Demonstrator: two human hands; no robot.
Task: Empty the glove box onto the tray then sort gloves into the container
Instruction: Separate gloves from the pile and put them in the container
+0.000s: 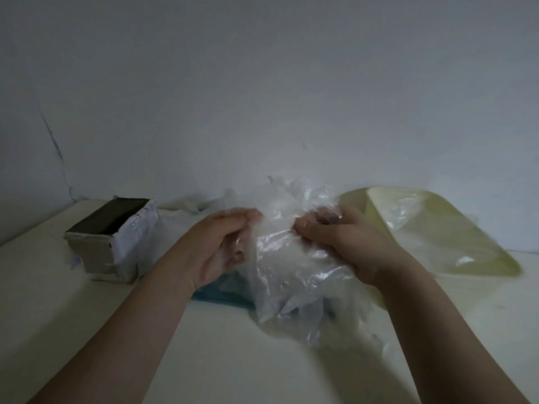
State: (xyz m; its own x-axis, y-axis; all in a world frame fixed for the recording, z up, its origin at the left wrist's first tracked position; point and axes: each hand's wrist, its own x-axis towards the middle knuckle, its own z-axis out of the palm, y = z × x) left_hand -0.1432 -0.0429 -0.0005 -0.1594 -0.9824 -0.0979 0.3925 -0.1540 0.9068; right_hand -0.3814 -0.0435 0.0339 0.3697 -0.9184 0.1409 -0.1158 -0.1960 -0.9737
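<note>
One pale table (87,330) fills the lower frame. Right of centre, the yellow-green tray (495,260) runs lengthwise toward the lower right. At centre a crumpled bunch of clear gloves (291,272) hangs top to bottom. The open-topped glove box (116,243), at left, carries print too blurred to read. The left hand (215,246) and right hand (350,243) each pinch the bunch's upper part, above the teal container (221,293).

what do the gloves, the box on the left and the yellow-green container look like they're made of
Gloves: thin clear plastic film, glossy; it crinkles, catches highlights and lets what lies behind show through.
Box: cardboard, matte, with grey-brown raw edges and a white printed side.
Container: probably moulded plastic, smooth pale yellow-green with rounded corners, though the blur leaves this open.
</note>
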